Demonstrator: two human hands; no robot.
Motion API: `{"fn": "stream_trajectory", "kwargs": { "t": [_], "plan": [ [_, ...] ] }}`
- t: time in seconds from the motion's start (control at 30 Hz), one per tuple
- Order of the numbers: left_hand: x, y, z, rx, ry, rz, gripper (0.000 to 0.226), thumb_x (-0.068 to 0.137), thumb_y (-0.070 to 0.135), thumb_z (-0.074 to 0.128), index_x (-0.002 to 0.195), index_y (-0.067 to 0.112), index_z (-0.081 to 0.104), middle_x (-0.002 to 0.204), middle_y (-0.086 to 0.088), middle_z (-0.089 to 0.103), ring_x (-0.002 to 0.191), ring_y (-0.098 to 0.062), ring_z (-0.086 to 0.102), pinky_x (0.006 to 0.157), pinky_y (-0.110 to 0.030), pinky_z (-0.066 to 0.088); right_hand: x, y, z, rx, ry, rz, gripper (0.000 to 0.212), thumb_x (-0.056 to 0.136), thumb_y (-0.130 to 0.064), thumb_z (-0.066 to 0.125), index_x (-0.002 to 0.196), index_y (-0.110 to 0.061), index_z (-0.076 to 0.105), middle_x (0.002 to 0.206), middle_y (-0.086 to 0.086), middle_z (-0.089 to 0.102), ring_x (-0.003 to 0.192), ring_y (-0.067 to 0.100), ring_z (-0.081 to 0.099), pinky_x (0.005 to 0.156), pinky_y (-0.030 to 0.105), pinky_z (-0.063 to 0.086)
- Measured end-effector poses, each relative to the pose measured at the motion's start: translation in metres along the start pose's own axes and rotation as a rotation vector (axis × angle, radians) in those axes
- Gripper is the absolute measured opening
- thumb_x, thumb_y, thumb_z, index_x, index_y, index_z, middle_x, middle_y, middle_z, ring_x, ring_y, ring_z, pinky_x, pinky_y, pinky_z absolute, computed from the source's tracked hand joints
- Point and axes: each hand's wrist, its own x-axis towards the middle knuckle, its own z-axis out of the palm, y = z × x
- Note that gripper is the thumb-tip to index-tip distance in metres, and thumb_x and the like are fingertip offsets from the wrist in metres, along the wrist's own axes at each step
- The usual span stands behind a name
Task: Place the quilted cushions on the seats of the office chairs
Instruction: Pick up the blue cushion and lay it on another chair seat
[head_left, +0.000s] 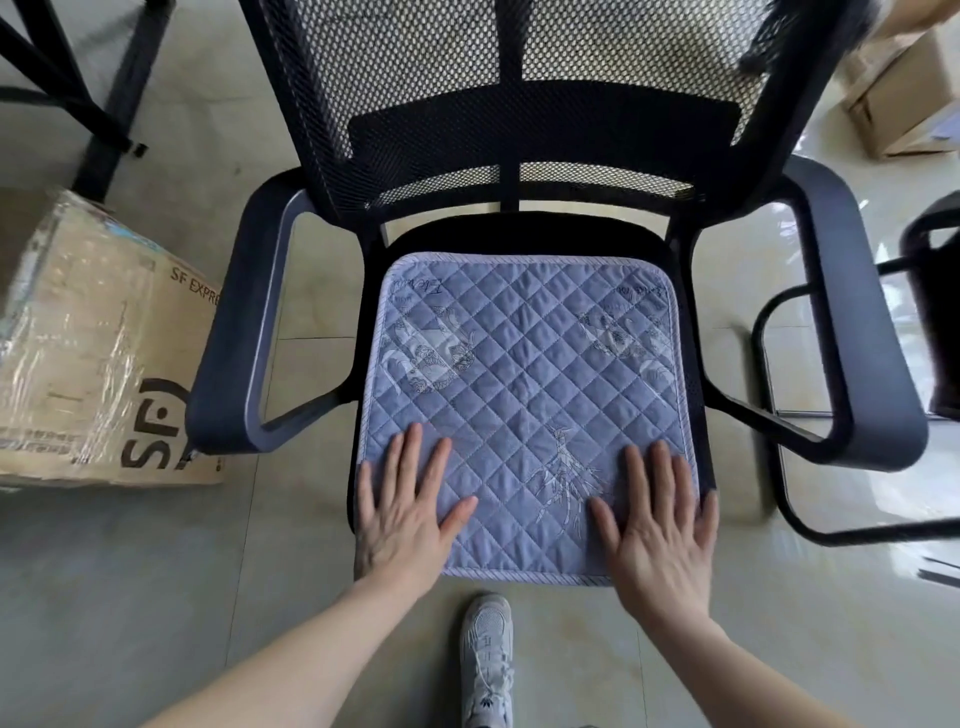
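Observation:
A blue quilted cushion (524, 384) with pale printed patterns lies flat on the seat of a black mesh-backed office chair (519, 124). It covers most of the seat, with a strip of black seat showing behind it. My left hand (405, 512) rests flat on the cushion's near left corner, fingers spread. On the near right corner my right hand (657, 525) lies flat in the same way. Neither hand grips anything.
A taped cardboard box (93, 343) sits on the tiled floor left of the chair. Part of a second black chair (852, 374) stands at the right. More boxes (904, 98) are at the back right. My white shoe (487, 660) is under the seat's front edge.

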Motion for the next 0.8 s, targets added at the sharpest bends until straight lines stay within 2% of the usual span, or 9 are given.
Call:
{"fn": "stream_trajectory", "kwargs": {
  "t": [0.13,0.2,0.3,0.4,0.5,0.63,0.73,0.8],
  "plan": [
    [-0.001,0.000,-0.006,0.001,-0.007,-0.017,0.077,0.091,0.069,0.020,0.155,0.028,0.019,0.165,-0.006,0.007,0.151,-0.024,0.011,0.117,-0.053,0.014,0.003,0.014,-0.007,0.019,-0.015,0.078,0.078,0.093,-0.066,0.023,0.157,-0.022,0.020,0.165,0.003,0.015,0.151,0.028,0.013,0.119,0.053,0.009],
    [0.000,0.004,-0.012,-0.041,0.012,-0.036,0.076,0.091,0.067,0.022,0.153,0.023,0.029,0.163,-0.010,0.017,0.149,-0.026,0.018,0.117,-0.052,0.016,0.004,0.013,-0.010,0.043,-0.021,0.083,0.077,0.093,-0.064,0.025,0.157,-0.020,0.021,0.164,0.004,0.017,0.150,0.027,0.013,0.119,0.051,0.009],
    [0.010,0.006,-0.025,-0.180,0.083,-0.124,0.073,0.092,0.060,0.033,0.147,0.013,0.040,0.156,-0.013,0.030,0.141,-0.033,0.031,0.113,-0.052,0.023,0.016,0.008,-0.020,0.153,0.039,0.111,0.072,0.097,-0.059,0.033,0.152,-0.013,0.029,0.160,0.008,0.027,0.145,0.029,0.026,0.115,0.049,0.020],
    [0.036,-0.001,-0.041,-0.363,0.142,-0.235,0.072,0.093,0.051,0.047,0.149,0.009,0.033,0.156,-0.013,0.026,0.136,-0.034,0.035,0.110,-0.051,0.030,0.046,0.004,-0.037,0.281,0.065,0.167,0.072,0.095,-0.058,0.037,0.151,-0.013,0.028,0.157,0.010,0.032,0.140,0.032,0.032,0.109,0.049,0.026],
    [0.069,-0.009,-0.054,-0.592,0.100,-0.393,0.073,0.096,0.052,0.043,0.153,0.014,0.020,0.157,-0.010,0.022,0.139,-0.031,0.032,0.109,-0.050,0.034,0.080,0.005,-0.049,0.381,0.080,0.222,0.067,0.097,-0.053,0.043,0.149,-0.010,0.031,0.145,0.014,0.043,0.132,0.035,0.040,0.104,0.050,0.033],
    [0.098,-0.020,-0.064,-0.635,0.092,-0.516,0.067,0.095,0.044,0.053,0.148,0.011,0.030,0.149,-0.015,0.034,0.137,-0.033,0.033,0.106,-0.048,0.035,0.106,0.010,-0.055,0.397,0.056,0.284,0.057,0.097,-0.045,0.051,0.137,-0.006,0.044,0.129,0.019,0.050,0.121,0.036,0.042,0.097,0.048,0.038],
    [0.110,-0.028,-0.062,-0.653,0.092,-0.561,0.056,0.093,0.040,0.059,0.137,0.008,0.044,0.136,-0.016,0.046,0.126,-0.034,0.044,0.099,-0.045,0.040,0.116,0.011,-0.053,0.456,0.005,0.397,0.049,0.096,-0.047,0.053,0.126,-0.009,0.050,0.127,0.016,0.053,0.118,0.036,0.049,0.091,0.047,0.044],
    [0.118,-0.031,-0.058,-0.722,0.083,-0.606,0.050,0.092,0.041,0.060,0.126,0.007,0.050,0.126,-0.014,0.055,0.115,-0.034,0.053,0.091,-0.043,0.047,0.119,0.012,-0.049,0.485,-0.008,0.453,0.043,0.095,-0.051,0.052,0.110,-0.010,0.051,0.118,0.015,0.059,0.108,0.037,0.056,0.080,0.045,0.045]
  ]
}}
